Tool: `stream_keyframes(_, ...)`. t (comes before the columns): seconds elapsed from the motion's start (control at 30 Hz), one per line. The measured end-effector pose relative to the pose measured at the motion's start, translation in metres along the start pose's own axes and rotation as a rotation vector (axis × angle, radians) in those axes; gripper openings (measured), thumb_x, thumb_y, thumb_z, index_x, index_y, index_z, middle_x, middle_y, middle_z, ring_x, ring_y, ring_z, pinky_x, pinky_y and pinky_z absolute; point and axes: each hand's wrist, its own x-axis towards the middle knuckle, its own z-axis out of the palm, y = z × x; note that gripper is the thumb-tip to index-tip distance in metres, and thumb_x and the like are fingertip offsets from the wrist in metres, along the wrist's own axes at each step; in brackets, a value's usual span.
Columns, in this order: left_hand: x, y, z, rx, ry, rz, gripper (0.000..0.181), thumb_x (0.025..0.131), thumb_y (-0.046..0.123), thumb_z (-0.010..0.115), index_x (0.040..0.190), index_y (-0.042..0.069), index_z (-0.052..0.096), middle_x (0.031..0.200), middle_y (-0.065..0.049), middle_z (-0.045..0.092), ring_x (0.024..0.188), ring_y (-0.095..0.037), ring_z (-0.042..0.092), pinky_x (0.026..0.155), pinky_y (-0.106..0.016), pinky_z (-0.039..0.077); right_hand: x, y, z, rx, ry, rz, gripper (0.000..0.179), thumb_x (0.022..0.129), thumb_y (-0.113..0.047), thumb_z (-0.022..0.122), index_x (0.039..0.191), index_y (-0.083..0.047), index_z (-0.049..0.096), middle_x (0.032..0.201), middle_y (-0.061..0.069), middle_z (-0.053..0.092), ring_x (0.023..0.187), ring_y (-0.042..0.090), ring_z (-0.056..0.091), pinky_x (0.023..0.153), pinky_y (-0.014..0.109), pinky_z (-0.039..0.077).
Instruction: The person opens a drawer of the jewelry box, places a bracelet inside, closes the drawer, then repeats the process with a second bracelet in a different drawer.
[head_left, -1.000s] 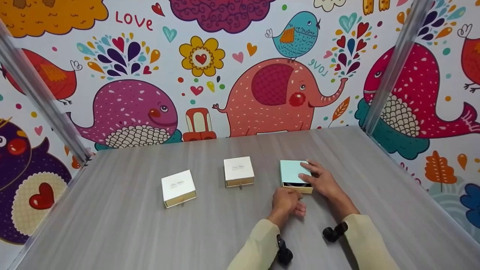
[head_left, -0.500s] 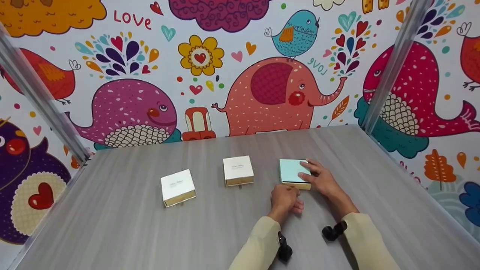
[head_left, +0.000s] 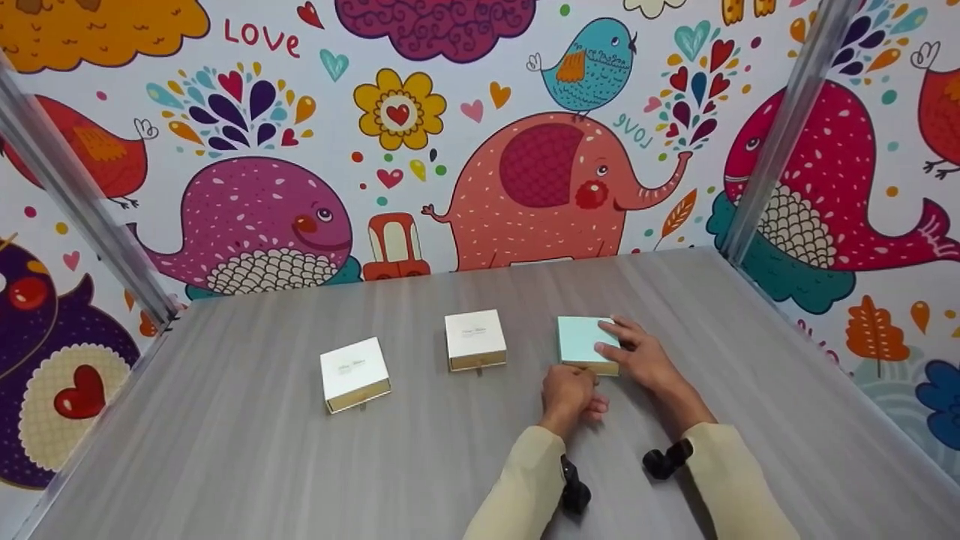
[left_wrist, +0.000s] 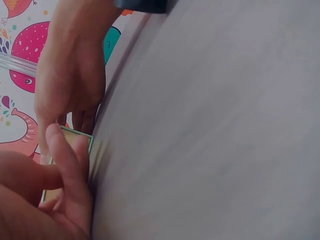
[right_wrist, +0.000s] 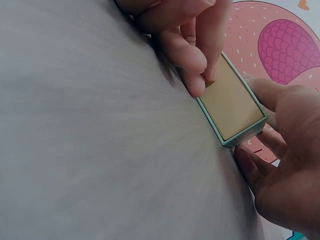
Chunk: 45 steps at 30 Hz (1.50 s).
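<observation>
A mint-green drawer box (head_left: 579, 339) with a gold drawer front (right_wrist: 232, 102) rests on the table's right side. Its drawer sits flush inside the green sleeve in the right wrist view. My left hand (head_left: 568, 396) is at the near face, thumb and finger pinching a small brown pull tab (right_wrist: 209, 81). From the right, my right hand (head_left: 646, 361) grips the sleeve, fingertips on the top and other fingers along the side. Two white boxes with gold fronts, a middle one (head_left: 476, 331) and a left one (head_left: 355, 369), stand apart from both hands.
The grey wood-grain table (head_left: 247, 457) meets a wall (head_left: 420, 45) printed with cartoon animals at the back. Metal posts, one on the left (head_left: 97, 195) and one on the right (head_left: 780, 142), rise at the table's back corners. Black cameras sit on both sleeves.
The drawer, partly out with a dark gap showing one second ago, has slid into the green sleeve. My left hand has moved slightly forward with it; the right hand stays on the box.
</observation>
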Motion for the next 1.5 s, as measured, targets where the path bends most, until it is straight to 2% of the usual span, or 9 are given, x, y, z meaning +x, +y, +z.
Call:
stream_keyframes(0.27, -0.002, -0.003, -0.002, 0.001, 0.007, 0.014, 0.021, 0.092, 0.007, 0.059, 0.075, 0.002, 0.071, 0.052, -0.007, 0.066, 0.035, -0.008, 0.054, 0.038, -0.026, 0.051, 0.000, -0.001, 0.002, 0.006, 0.001, 0.013, 0.060, 0.095, -0.029, 0.068, 0.147, -0.005, 0.049, 0.164, 0.020, 0.026, 0.153, 0.040, 0.024, 0.123, 0.053, 0.024)
stream_keyframes(0.5, -0.006, -0.004, -0.001, -0.026, -0.019, 0.034, 0.022, 0.093, 0.005, 0.056, 0.077, -0.001, 0.070, 0.052, -0.008, 0.066, 0.034, -0.008, 0.053, 0.037, -0.024, 0.049, 0.000, -0.001, 0.002, 0.062, -0.006, -0.025, 0.055, 0.096, -0.020, 0.068, 0.144, 0.001, 0.050, 0.162, 0.024, 0.027, 0.151, 0.042, 0.025, 0.123, 0.055, 0.023)
stream_keyframes(0.73, -0.006, -0.004, -0.004, 0.010, -0.056, 0.038, 0.023, 0.097, 0.009, 0.057, 0.081, 0.000, 0.069, 0.055, -0.008, 0.068, 0.037, -0.009, 0.057, 0.041, -0.026, 0.052, 0.002, 0.000, 0.001, 0.033, -0.008, 0.005, 0.059, 0.096, -0.026, 0.068, 0.146, -0.003, 0.050, 0.163, 0.021, 0.027, 0.153, 0.041, 0.021, 0.123, 0.054, 0.023)
stream_keyframes(1.0, -0.010, -0.005, -0.011, 0.002, -0.109, 0.014, 0.019, 0.092, 0.005, 0.057, 0.079, -0.002, 0.069, 0.059, -0.007, 0.069, 0.039, -0.008, 0.057, 0.044, -0.025, 0.054, 0.003, 0.001, 0.000, 0.017, -0.017, 0.026, 0.060, 0.095, -0.031, 0.069, 0.147, -0.005, 0.050, 0.164, 0.020, 0.026, 0.153, 0.041, 0.021, 0.123, 0.054, 0.022)
stream_keyframes(1.23, -0.011, -0.002, -0.033, 0.073, -0.090, 0.063, 0.022, 0.094, 0.006, 0.054, 0.082, -0.001, 0.071, 0.058, -0.002, 0.064, 0.042, -0.006, 0.054, 0.042, -0.019, 0.049, 0.002, 0.002, -0.002, 0.015, -0.024, 0.027, 0.061, 0.095, -0.035, 0.068, 0.147, -0.008, 0.050, 0.165, 0.017, 0.025, 0.154, 0.039, 0.021, 0.123, 0.054, 0.022)
stream_keyframes(1.5, -0.003, 0.004, -0.083, 0.130, -0.053, 0.116, 0.022, 0.095, 0.006, 0.052, 0.089, -0.004, 0.070, 0.059, 0.001, 0.058, 0.044, -0.006, 0.054, 0.042, -0.021, 0.049, -0.002, 0.002, -0.011, 0.009, -0.004, 0.044, 0.054, 0.101, -0.031, 0.060, 0.147, -0.005, 0.048, 0.166, 0.020, 0.023, 0.155, 0.040, 0.015, 0.124, 0.055, 0.019)
